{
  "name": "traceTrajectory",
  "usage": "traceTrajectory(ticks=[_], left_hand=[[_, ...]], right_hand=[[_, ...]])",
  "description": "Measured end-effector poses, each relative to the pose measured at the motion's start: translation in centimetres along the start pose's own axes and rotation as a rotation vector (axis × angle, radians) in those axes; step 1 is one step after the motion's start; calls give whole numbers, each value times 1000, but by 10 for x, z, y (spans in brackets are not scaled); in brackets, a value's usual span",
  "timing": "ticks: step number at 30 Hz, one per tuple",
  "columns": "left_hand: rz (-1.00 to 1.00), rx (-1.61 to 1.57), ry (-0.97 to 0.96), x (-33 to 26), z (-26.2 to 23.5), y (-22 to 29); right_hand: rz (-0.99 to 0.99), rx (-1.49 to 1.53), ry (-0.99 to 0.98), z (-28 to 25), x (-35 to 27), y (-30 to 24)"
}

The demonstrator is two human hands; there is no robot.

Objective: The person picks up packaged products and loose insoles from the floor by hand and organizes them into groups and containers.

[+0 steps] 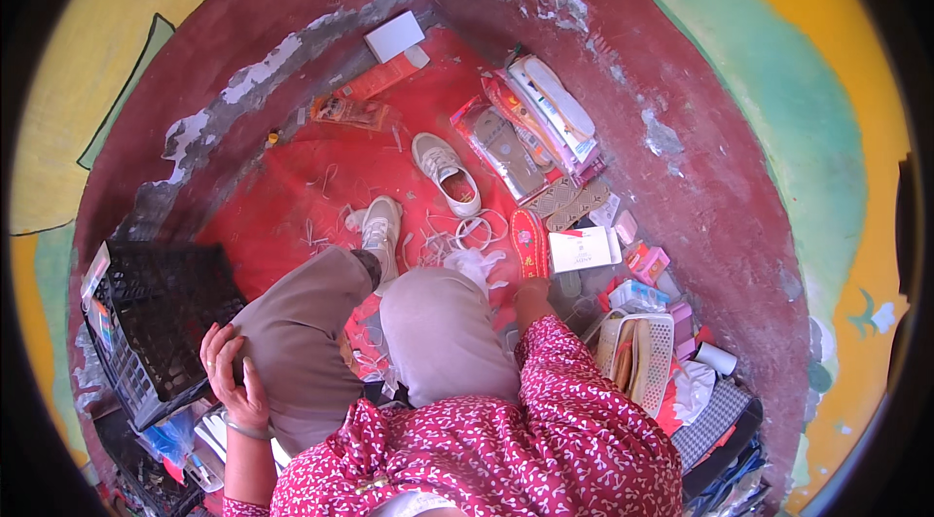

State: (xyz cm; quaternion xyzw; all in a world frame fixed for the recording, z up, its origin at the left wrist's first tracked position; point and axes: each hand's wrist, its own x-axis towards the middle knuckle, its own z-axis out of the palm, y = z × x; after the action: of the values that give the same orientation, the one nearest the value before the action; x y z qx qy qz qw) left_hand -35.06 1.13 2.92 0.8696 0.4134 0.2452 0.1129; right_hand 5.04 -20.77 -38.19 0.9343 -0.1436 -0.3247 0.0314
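My right hand [532, 291] is closed at the near end of a red insole [528, 243] with a flower pattern; its fingertips are hidden. Beside the crate, my left hand [233, 376] rests by my left knee with its fingers apart and nothing in them. Ahead of my knees sits a loose beige lace-up shoe [446, 174], its opening showing a reddish inside. A similar shoe [380, 233] is on my left foot. Just right of the red insole, a white box [581, 249] lies next to brown patterned insoles [574, 204].
A black plastic crate [175, 322] stands at left. White strings and crumpled plastic [475, 266] lie on the red floor covering [292, 191]. Packaged insoles [506, 147] line the right wall, with small pink boxes [647, 264] and a white basket [660, 356] nearer me. Peeling maroon walls [623, 60] meet ahead.
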Motion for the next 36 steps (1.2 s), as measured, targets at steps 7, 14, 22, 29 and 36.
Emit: traceTrajectory(ticks=[7,14,22,29,36], left_hand=[[-20,16,-20,-1,1,-2],[-59,14,-39,2,0,-2],[-70,15,-52,-1,-4,-4],[-47,-19,-36,-4,0,-8],[-31,-79,-54,-4,0,-7]], right_hand=[[18,49,-10,-13,-19,-22],[14,89,-36,-10,-12,-21],[-107,66,-45,-15,-23,-23],[-369,-98,-29,11,55,-2],[-788,-16,440,-53,1,-19]])
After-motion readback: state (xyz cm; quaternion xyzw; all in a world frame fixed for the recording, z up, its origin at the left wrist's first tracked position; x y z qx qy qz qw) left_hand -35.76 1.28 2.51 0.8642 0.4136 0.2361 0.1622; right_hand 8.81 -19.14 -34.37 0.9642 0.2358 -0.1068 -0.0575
